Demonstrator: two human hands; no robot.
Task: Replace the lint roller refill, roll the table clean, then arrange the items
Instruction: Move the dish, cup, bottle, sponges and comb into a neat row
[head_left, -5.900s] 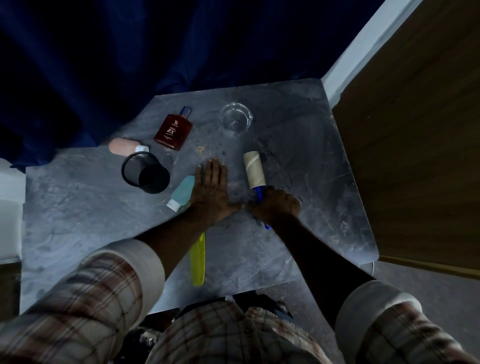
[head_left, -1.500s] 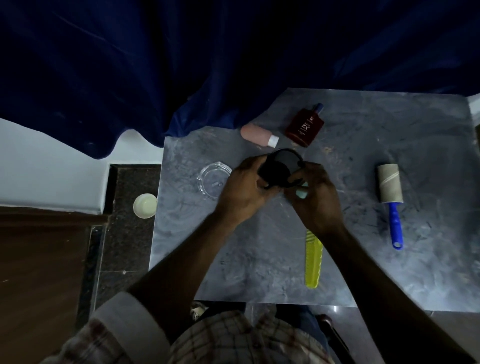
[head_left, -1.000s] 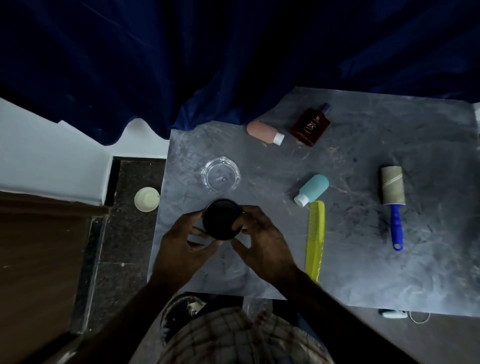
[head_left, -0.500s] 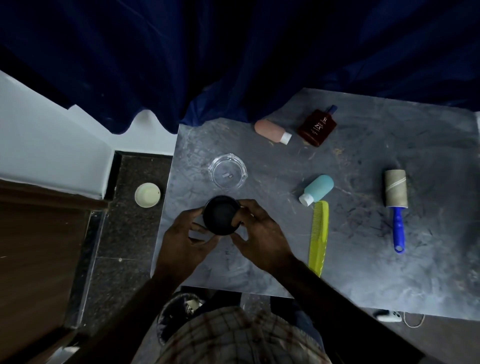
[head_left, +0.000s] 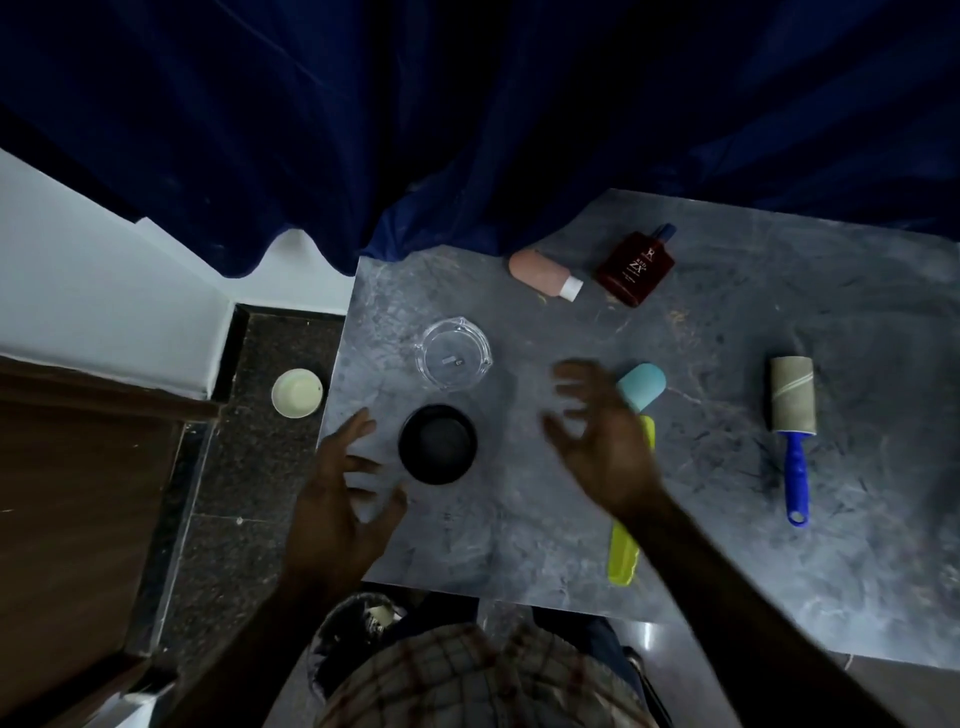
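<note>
1. Hands are hovering spread and empty: your left hand (head_left: 340, 512) and right hand (head_left: 605, 449) are flanking the black cup (head_left: 438, 443), neither touching it.
2. The cup is standing upright on the counter (head_left: 545, 530), just beside the clear glass dish (head_left: 455, 354).
3. The lint roller (head_left: 793, 415) is lying well apart to your right, its blue handle pointing toward you.
4. The yellow comb (head_left: 626, 551) is partly hiding under your right hand.

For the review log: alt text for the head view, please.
Both hands, left hand and right hand, hover open on either side of a black cup standing on a grey table. Around it lie a glass dish, comb, three bottles and a lint roller.
</note>
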